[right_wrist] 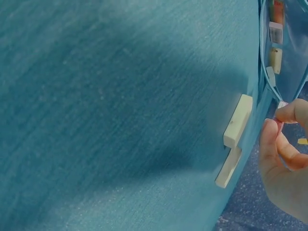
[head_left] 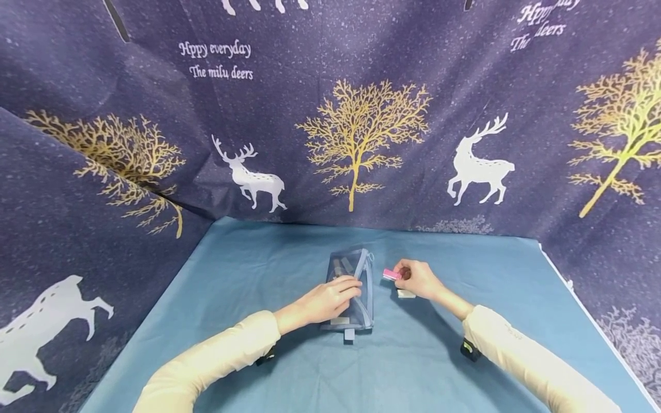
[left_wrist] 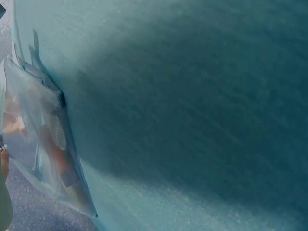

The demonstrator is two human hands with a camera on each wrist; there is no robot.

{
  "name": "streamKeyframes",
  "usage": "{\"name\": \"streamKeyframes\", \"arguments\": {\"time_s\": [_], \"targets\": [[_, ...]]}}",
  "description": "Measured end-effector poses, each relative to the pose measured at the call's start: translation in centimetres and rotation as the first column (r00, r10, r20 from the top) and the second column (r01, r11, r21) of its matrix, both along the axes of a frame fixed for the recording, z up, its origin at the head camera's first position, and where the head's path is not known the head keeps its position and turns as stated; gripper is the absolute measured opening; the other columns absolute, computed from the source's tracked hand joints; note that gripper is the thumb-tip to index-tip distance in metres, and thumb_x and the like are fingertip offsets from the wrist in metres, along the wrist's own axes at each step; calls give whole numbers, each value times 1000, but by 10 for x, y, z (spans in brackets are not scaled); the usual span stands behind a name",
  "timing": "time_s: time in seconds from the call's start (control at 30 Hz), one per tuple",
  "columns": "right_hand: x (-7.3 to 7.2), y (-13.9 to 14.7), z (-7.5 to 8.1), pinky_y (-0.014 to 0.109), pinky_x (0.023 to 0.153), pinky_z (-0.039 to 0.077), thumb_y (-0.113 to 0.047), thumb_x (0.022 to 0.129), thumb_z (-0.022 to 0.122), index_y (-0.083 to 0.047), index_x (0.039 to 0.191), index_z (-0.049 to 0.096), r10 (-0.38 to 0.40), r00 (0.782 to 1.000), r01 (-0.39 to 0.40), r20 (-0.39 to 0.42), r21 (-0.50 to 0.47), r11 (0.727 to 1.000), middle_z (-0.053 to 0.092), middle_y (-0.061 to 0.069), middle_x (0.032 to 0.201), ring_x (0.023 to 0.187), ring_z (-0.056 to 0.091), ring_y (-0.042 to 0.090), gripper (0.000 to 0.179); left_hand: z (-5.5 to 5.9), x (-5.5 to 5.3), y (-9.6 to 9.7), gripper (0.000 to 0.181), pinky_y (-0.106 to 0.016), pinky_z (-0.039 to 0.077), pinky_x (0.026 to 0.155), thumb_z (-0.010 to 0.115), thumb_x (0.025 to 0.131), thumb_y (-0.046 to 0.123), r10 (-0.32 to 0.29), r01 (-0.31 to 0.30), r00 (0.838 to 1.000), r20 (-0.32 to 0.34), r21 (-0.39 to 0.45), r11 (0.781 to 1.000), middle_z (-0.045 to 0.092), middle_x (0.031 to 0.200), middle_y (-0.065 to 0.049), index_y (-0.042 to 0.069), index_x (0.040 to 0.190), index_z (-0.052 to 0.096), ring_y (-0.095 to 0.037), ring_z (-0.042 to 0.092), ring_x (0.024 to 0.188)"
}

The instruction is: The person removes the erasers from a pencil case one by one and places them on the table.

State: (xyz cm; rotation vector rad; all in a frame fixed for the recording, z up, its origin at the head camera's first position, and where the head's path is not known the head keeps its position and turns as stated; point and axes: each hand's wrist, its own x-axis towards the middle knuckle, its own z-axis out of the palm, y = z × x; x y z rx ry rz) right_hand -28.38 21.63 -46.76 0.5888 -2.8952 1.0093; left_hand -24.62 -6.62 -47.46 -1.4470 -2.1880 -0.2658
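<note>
A blue see-through zip pouch (head_left: 365, 307) lies on the table with several small things inside. My left hand (head_left: 330, 298) reaches over its left side and grips the edge of its opening, fingertips curled at the zip. Just right of the pouch, my right hand (head_left: 419, 280) pinches a pink-and-white eraser (head_left: 391, 274) between thumb and fingers. Beside that hand lies an off-white block (head_left: 405, 293); the right wrist view shows two such blocks, a thicker one (right_wrist: 238, 121) and a thinner one (right_wrist: 228, 167). Through the gaping pouch mouth, a pale block (right_wrist: 275, 60) shows.
A blue cloth (head_left: 413, 367) covers the table. Dark curtains with deer and trees (head_left: 356, 137) hang behind and at both sides. A small grey tab (head_left: 349, 335) sticks out from the pouch's near edge.
</note>
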Motion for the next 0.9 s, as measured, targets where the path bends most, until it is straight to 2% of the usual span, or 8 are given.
{"name": "streamKeyframes", "arguments": {"time_s": [0.23, 0.5, 0.9], "targets": [[1, -1, 3, 22, 59, 48, -11, 75, 67, -9, 90, 64, -23, 999, 23, 23, 0, 1000, 65, 2, 78, 65, 58, 8, 15, 0, 1, 0, 25, -22, 55, 76, 56, 81, 3, -39, 38, 999, 14, 31, 999, 62, 116, -8, 9, 104, 63, -20, 55, 114], [-1, 2, 4, 24, 58, 48, -10, 79, 63, -8, 95, 65, -37, 998, 39, 44, -30, 999, 65, 4, 80, 67, 58, 10, 17, -1, 0, 0, 26, -22, 55, 78, 57, 81, 4, -33, 33, 999, -1, 22, 999, 61, 116, -7, 11, 105, 62, -19, 54, 114], [-6, 6, 2, 24, 58, 49, -11, 83, 62, -9, 98, 66, -54, 999, 54, 6, -19, 998, 67, 4, 82, 70, 60, 11, 15, -2, 0, -2, 26, -22, 55, 75, 57, 81, 4, -32, 31, 999, 11, 16, 999, 61, 117, -7, 11, 106, 62, -19, 53, 115]]}}
